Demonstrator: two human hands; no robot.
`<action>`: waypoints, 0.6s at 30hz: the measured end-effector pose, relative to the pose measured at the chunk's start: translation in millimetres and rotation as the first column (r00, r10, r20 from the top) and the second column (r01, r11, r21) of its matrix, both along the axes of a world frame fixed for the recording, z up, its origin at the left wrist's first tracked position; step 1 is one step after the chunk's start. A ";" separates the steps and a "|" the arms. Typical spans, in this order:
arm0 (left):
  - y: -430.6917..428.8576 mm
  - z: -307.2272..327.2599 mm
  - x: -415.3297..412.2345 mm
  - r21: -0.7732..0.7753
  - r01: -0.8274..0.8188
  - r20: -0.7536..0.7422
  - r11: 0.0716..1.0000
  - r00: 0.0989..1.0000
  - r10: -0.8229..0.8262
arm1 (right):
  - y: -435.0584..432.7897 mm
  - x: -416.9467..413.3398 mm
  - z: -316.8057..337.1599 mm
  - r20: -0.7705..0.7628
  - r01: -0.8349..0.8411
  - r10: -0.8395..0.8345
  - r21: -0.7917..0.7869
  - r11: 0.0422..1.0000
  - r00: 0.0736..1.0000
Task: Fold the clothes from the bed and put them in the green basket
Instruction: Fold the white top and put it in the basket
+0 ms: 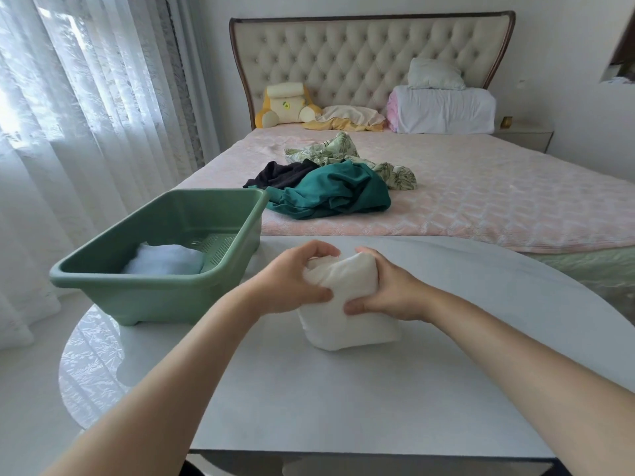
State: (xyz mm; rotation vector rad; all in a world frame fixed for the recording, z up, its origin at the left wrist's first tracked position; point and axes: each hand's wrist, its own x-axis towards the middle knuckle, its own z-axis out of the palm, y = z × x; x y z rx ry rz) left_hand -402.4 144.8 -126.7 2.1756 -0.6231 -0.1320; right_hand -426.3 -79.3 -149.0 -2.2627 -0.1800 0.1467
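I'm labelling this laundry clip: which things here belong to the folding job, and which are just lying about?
Job: white garment, held by left hand and right hand; green basket; teal garment, black garment, leaf-print garment on the bed.
Lying about: plush toy, pillows, curtain.

Inspection of limbs: the left forearm [178, 365] and right forearm [515, 352] are bare, extended forward, and converge on a single grip. The left hand [292, 280] is closed on the left upper edge of the cloth [347, 324], with fingers curled over the top and the thumb pressed to the near face. The right hand [388, 293] is closed likewise on the right upper edge. The thumb tips are set near each other, just apart. Both wrists are held roughly straight, with the backs of the hands turned upward.
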 end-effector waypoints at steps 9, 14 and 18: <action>-2.3 18.9 -21.6 0.426 -0.101 0.265 0.899 0.964 -0.018 | 32.4 -22.1 -2.0 0.370 -0.043 0.121 -0.212 0.976 0.921; 3.4 5.8 -24.3 0.397 -0.030 0.422 0.917 0.893 -0.154 | 22.2 -27.1 10.9 0.233 -0.131 0.179 -0.208 0.969 0.956; 7.0 -6.3 -30.2 0.383 0.052 0.543 0.922 0.795 -0.270 | 24.9 -25.3 18.1 0.156 -0.250 0.310 -0.317 0.915 0.938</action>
